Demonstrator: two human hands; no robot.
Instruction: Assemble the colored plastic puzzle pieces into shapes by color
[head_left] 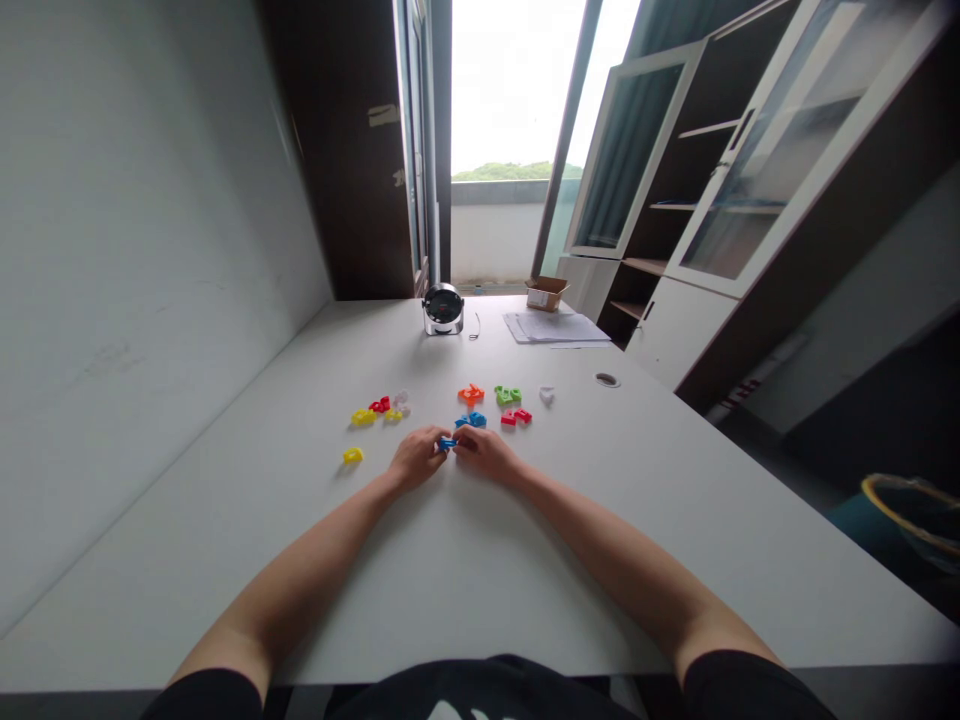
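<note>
Together, the left hand [417, 457] and right hand [486, 453] pinch a small blue plastic piece [447, 443] closely between them over the white desk [225, 480], just below blue pieces [470, 420], with orange pieces [471, 394], red pieces [516, 417] and yellow pieces [363, 417] nearby.

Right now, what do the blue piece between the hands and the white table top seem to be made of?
The blue piece looks like moulded plastic: even bright colour, slight shine, but it is small. The table top looks like white laminate, smooth with a soft sheen.
</note>
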